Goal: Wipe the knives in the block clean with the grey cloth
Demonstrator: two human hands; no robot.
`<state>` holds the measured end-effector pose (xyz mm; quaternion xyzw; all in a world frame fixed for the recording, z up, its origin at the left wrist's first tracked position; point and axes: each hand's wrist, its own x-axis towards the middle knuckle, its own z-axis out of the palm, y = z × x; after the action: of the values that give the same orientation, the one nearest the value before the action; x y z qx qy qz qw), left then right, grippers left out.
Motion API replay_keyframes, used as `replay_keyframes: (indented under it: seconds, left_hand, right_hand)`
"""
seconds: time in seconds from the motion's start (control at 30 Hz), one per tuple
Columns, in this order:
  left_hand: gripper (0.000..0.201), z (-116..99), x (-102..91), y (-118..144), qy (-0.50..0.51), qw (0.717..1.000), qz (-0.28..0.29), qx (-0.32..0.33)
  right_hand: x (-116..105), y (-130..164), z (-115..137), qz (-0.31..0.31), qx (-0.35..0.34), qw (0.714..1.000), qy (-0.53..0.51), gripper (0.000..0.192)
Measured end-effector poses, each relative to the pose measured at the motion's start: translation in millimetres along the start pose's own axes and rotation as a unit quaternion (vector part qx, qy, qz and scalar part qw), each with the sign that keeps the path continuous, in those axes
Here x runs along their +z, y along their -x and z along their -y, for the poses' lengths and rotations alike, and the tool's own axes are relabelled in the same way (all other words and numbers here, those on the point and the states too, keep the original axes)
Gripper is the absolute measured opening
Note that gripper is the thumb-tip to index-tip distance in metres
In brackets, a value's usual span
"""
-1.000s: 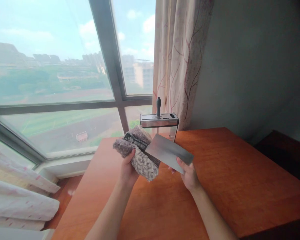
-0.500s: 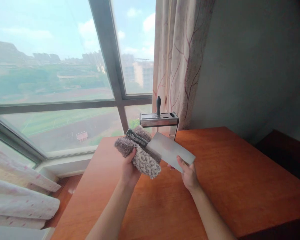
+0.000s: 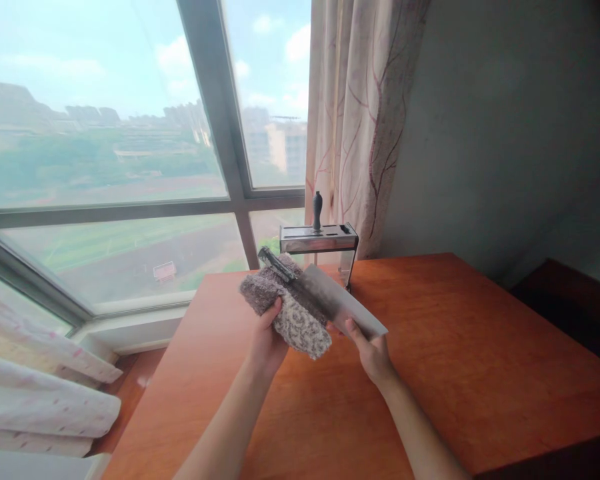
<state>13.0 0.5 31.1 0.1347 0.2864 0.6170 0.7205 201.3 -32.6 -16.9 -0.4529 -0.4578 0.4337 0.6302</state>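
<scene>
The left hand (image 3: 267, 337) clutches a grey cloth (image 3: 293, 310) wrapped round a cleaver (image 3: 343, 303), fingers curled into the fabric; the right hand (image 3: 373, 353) pinches the blade's lower edge above the table (image 3: 480, 373); behind stands a knife rack (image 3: 319, 239).

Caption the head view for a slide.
Left hand grips a grey cloth around a cleaver, right hand steadying the blade.

left hand (image 3: 266, 340) – cloth (image 3: 293, 312), right hand (image 3: 375, 355) – cleaver (image 3: 341, 301)
</scene>
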Motion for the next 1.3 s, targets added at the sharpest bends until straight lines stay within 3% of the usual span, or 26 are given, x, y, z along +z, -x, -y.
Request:
replay_keyframes:
  seconds: [0.23,0.37,0.47,0.6,0.8,0.93,1.1,1.3]
  left_hand:
    - [0.019,0.7,-1.0,0.8,-0.005,1.0,0.004,-0.002]
    - [0.02,-10.0,-0.6,-0.9,0.034,0.999,-0.01,0.033]
    - [0.021,-18.9,-2.5,-2.2,0.069,0.995,-0.012,0.073]
    - [0.028,-23.4,-1.9,-3.0,0.072,0.993,-0.006,0.088]
    - [0.029,-22.6,4.0,-7.3,0.041,0.991,-0.044,0.116]
    - [0.032,-19.2,4.3,-7.5,0.035,0.992,-0.048,0.113]
    - [0.037,-13.9,5.5,-4.8,0.035,0.994,0.002,0.108]
    - [0.042,-25.3,1.3,-12.4,0.055,0.992,-0.052,0.105]
  right_hand:
    - [-0.4,-1.9,10.9,0.034,0.012,0.999,-0.033,0.03]
    - [-2.3,-4.4,10.2,0.049,0.048,0.993,-0.092,0.028]
    - [-2.2,-4.6,11.0,0.098,0.075,0.987,-0.108,0.028]
    - [1.4,-1.4,9.9,0.146,0.084,0.983,-0.068,0.03]
    - [6.2,5.1,1.4,0.178,0.035,0.982,0.058,0.032]
    - [3.2,4.7,7.5,0.173,0.045,0.984,0.015,0.032]
    - [-1.2,-2.1,9.4,0.133,0.101,0.979,-0.121,0.027]
    - [1.5,-2.6,7.8,0.152,0.109,0.977,-0.106,0.031]
